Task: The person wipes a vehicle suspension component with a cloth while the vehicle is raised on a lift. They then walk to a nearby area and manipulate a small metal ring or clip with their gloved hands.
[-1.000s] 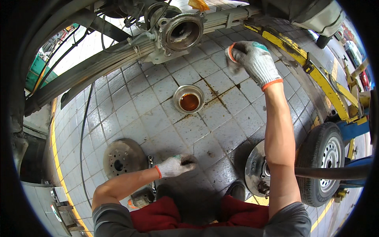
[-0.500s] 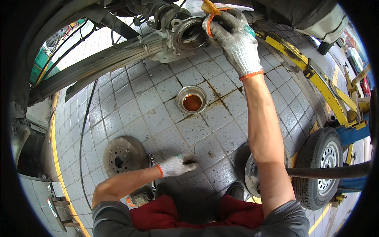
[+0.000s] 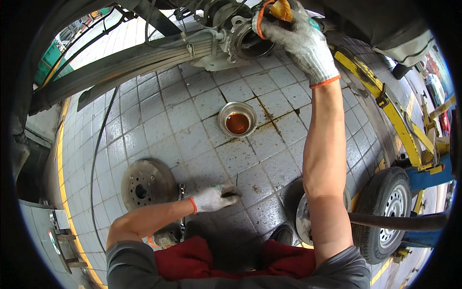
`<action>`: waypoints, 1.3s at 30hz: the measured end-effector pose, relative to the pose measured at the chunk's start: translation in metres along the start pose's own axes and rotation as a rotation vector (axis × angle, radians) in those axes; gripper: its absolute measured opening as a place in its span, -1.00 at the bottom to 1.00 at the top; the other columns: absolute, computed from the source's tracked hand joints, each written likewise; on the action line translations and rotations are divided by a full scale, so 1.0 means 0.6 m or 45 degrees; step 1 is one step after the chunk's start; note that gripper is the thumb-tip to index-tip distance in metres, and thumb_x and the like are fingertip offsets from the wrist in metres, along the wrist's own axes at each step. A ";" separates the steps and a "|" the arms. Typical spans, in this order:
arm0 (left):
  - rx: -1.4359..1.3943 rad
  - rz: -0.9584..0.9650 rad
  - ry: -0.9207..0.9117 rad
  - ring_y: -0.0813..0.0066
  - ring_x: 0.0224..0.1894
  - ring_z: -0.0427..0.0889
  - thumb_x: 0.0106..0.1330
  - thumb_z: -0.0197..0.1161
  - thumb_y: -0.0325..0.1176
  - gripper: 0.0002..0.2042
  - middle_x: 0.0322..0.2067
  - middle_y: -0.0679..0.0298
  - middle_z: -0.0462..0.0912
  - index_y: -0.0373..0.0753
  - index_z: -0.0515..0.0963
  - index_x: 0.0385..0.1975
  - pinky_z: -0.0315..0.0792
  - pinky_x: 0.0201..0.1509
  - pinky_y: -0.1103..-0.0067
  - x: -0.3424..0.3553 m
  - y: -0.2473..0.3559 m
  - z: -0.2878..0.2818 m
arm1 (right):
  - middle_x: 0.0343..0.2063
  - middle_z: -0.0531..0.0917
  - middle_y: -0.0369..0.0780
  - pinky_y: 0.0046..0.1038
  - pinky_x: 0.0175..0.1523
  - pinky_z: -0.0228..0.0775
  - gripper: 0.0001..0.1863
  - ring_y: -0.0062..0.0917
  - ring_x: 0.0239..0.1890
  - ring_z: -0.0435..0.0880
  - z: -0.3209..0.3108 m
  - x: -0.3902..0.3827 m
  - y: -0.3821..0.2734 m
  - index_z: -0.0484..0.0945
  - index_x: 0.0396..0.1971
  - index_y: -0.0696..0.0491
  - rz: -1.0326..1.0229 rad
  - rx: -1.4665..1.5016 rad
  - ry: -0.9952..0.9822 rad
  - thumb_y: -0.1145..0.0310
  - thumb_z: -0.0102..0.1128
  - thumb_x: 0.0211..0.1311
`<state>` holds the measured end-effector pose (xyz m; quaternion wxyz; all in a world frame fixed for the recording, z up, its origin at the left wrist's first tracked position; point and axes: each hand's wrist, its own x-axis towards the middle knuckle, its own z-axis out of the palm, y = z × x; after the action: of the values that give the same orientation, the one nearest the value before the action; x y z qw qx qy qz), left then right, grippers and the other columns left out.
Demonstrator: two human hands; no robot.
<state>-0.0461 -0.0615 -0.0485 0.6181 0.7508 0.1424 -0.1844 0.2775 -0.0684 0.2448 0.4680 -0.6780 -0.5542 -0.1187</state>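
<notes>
The orange-yellow piece (image 3: 280, 9) (a rag, as it seems) is seen among the curled fingers of the right hand (image 3: 302, 42), beside the metal hub (image 3: 239, 41); whether this grip is clamped cannot be told. The left hand (image 3: 216, 198) is half opened, near the wrench (image 3: 182, 192).

The bowl (image 3: 251, 113) is smooth, shiny metal, and its amber liquid (image 3: 237, 124) looks glossy. Around it, the floor tiles (image 3: 192, 144) have a stained, glazed sheen. Below and left of the bowl lies a dull, matt metal disc (image 3: 156, 180); above it is a grimy, rough metal hub (image 3: 237, 42). Matt knitted cloth covers the right hand (image 3: 301, 41), above right of the bowl, and the left hand (image 3: 215, 199), below it.
</notes>
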 end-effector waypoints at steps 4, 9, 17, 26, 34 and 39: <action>0.065 -0.033 -0.016 0.48 0.03 0.64 0.57 0.20 -0.15 -0.60 0.11 0.21 0.67 -0.26 0.54 0.25 0.52 0.20 0.50 0.008 0.015 -0.004 | 0.04 0.70 -0.03 -0.29 0.21 0.51 -0.45 -0.18 0.10 0.69 0.000 0.006 -0.020 0.61 0.12 0.12 0.101 0.116 -0.048 0.17 0.47 0.18; 0.009 -0.031 -0.035 0.52 -0.01 0.63 0.57 0.20 -0.17 -0.62 0.06 0.24 0.68 -0.26 0.55 0.23 0.52 0.15 0.52 0.021 0.034 -0.004 | 0.06 0.68 0.04 -0.21 0.21 0.52 -0.42 -0.06 0.11 0.68 0.035 -0.005 0.009 0.56 0.18 0.15 -0.089 -0.056 0.242 0.20 0.44 0.21; -0.229 -0.170 -0.043 0.42 0.23 0.58 0.57 0.20 -0.19 -0.63 0.18 0.20 0.65 -0.23 0.53 0.24 0.44 0.34 0.48 0.012 0.023 -0.013 | -0.02 0.65 0.03 -0.21 0.15 0.52 -0.61 -0.05 0.04 0.66 0.060 -0.012 0.051 0.58 0.10 0.17 -0.245 -0.151 0.531 0.52 0.22 0.25; -0.171 -0.133 -0.016 0.43 0.21 0.60 0.53 0.27 -0.22 -0.64 0.15 0.19 0.67 -0.25 0.56 0.20 0.45 0.34 0.49 0.008 0.023 -0.011 | -0.20 0.75 -0.18 -0.41 -0.05 0.59 -0.62 -0.40 -0.13 0.75 0.052 -0.029 0.135 0.64 0.06 0.15 -0.022 -0.158 0.761 0.17 0.27 0.48; -0.153 -0.012 0.020 0.54 -0.01 0.59 0.56 0.24 -0.26 -0.68 0.00 0.26 0.68 -0.31 0.56 0.16 0.51 0.16 0.52 0.016 -0.015 0.005 | -0.24 0.77 -0.21 -0.55 -0.13 0.54 -0.61 -0.59 -0.26 0.68 -0.076 -0.092 0.207 0.67 0.06 0.19 0.609 0.148 0.281 0.19 0.31 0.45; -0.217 -0.055 -0.028 0.54 0.04 0.61 0.54 0.27 -0.28 -0.69 -0.01 0.27 0.69 -0.30 0.57 0.15 0.51 0.18 0.50 0.022 0.008 0.008 | -0.23 0.80 -0.01 -0.27 0.04 0.58 -0.39 -0.20 -0.14 0.80 -0.119 -0.144 0.257 0.74 0.00 0.13 0.691 -0.339 -0.122 -0.17 0.20 0.42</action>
<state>-0.0328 -0.0672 -0.0513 0.6771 0.6902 0.1670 -0.1932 0.4051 -0.1703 0.1469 0.3632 -0.8614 -0.3539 -0.0289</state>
